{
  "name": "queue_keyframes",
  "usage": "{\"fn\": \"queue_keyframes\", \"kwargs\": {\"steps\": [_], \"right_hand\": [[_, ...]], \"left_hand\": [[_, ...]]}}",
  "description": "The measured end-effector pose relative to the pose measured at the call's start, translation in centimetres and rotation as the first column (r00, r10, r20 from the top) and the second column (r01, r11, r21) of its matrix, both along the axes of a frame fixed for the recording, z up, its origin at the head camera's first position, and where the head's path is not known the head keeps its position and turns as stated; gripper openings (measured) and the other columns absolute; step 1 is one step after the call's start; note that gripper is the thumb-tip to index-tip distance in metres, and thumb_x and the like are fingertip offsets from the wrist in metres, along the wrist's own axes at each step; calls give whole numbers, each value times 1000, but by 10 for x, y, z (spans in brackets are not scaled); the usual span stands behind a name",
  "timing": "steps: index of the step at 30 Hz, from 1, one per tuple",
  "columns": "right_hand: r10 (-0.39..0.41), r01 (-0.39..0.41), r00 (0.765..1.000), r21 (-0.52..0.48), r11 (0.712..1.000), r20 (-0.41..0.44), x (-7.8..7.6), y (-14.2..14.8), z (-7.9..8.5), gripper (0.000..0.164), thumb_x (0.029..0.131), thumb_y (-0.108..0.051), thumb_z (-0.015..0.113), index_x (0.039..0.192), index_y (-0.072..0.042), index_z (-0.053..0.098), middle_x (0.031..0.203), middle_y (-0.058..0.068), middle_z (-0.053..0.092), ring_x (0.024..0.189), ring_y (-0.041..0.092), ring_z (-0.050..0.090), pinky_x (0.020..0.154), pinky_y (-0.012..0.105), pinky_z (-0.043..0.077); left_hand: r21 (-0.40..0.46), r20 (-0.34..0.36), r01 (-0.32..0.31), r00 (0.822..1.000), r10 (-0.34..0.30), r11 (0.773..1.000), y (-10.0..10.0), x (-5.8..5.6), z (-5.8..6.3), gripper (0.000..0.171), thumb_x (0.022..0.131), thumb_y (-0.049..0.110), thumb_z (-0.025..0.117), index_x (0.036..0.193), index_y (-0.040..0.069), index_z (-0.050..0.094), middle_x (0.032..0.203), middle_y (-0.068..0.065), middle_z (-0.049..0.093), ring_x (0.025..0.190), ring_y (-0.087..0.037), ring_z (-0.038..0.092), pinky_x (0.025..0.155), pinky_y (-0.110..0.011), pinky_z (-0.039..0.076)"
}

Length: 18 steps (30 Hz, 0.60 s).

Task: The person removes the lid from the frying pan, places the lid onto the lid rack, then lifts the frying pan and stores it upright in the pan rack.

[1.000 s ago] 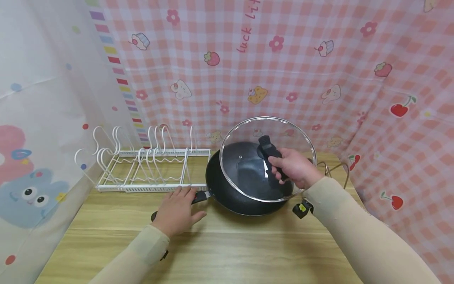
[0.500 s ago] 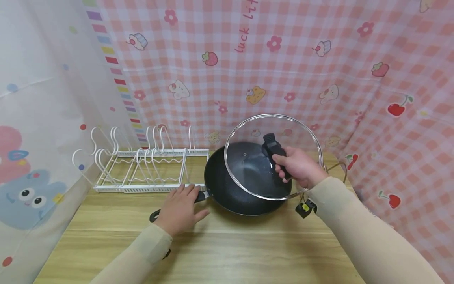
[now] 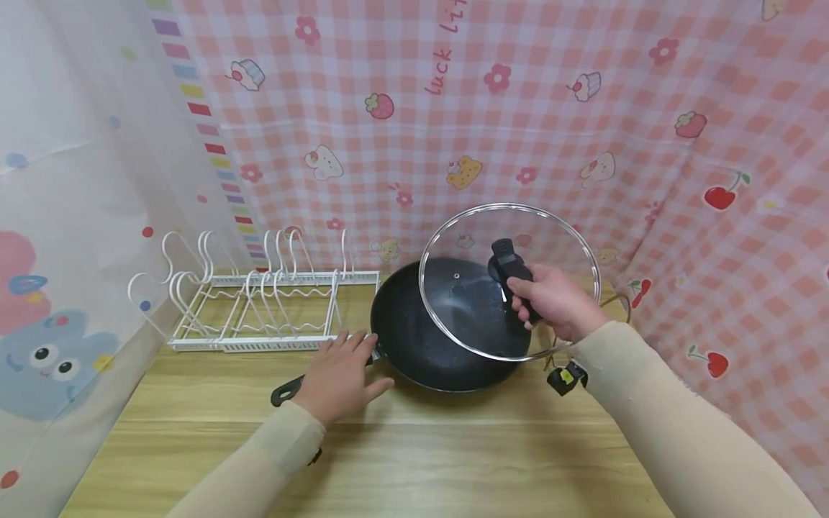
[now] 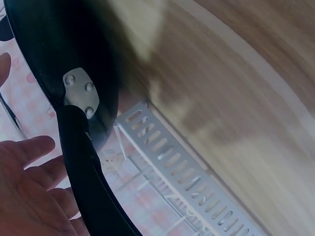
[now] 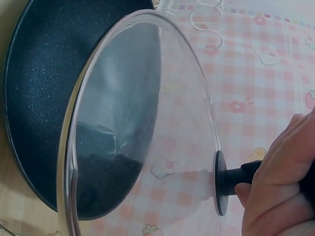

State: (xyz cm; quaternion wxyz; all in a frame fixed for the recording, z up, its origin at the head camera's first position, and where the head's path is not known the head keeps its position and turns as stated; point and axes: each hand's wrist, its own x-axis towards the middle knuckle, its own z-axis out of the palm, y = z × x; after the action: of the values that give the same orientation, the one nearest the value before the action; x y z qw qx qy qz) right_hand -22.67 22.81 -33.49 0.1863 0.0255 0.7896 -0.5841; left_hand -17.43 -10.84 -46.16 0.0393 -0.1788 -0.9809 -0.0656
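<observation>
My right hand grips the black handle of a glass lid with a metal rim, tilted above the frying pan. The black frying pan stands on the wooden table, partly seen through the glass. Over the pan's handle lies my left hand, fingers extended and not wrapped around it. The left wrist view shows the fingers beside the pan handle; whether they touch it I cannot tell. The right wrist view shows the lid on edge, held by its handle.
A white wire dish rack stands left of the pan, close to its rim. A thin brass-coloured wire frame is partly hidden behind my right wrist. Checked cloth hangs behind the wooden table.
The lid and my right hand have moved right and slightly up, uncovering more of the pan's left side. My left hand has slid a little right along the pan handle.
</observation>
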Motion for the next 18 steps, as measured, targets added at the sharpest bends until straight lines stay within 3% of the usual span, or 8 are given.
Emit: {"fn": "queue_keyframes", "kwargs": {"steps": [11,18], "right_hand": [[-17,17,1000,-11,1000,-12,2,14,3,39,98,-23,43,129,-1,33,68,1,49,50,10,47,47,26,43],[-20,19,1000,-16,1000,-20,3,22,4,39,98,-23,44,127,0,32,69,2,48,49,10,47,48,28,46]], "left_hand": [[33,37,7,999,-8,999,18,-5,0,84,76,72,51,140,17,42,144,-7,41,136,-35,31,111,-51,24],[24,50,27,998,-28,999,34,-7,5,84,76,72,51,139,17,43,144,-6,41,136,-34,31,110,-51,25]]}}
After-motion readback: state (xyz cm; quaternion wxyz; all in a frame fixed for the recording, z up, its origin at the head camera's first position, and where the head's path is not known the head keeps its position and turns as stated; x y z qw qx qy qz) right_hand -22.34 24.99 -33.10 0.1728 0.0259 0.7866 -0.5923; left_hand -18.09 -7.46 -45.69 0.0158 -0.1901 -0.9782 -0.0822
